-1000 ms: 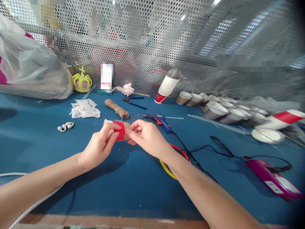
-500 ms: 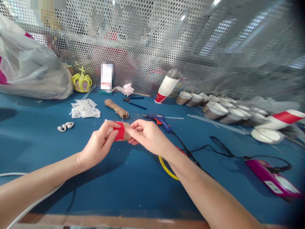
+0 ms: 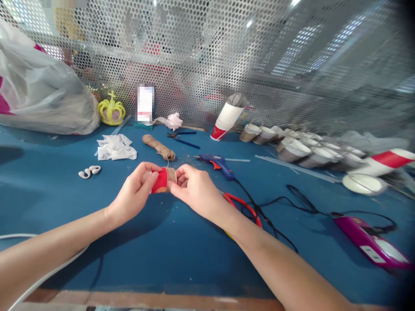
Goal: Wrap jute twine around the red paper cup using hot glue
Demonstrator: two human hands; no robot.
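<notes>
While closed, both hands (image 3: 168, 190) around twine-wrapped cup (image 3: 161, 180)

Red cup (image 3: 160, 180) now turned further, white rim hidden by left hand (image 3: 134, 195).

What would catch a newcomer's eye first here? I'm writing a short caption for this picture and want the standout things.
At the centre, the left hand and right hand grip a small red paper cup partly wrapped in jute twine, held just above the blue table. Behind it lies the twine spool, with a blue glue gun to its right. A row of twine-covered cups lines the right side by the mesh wall.
</notes>
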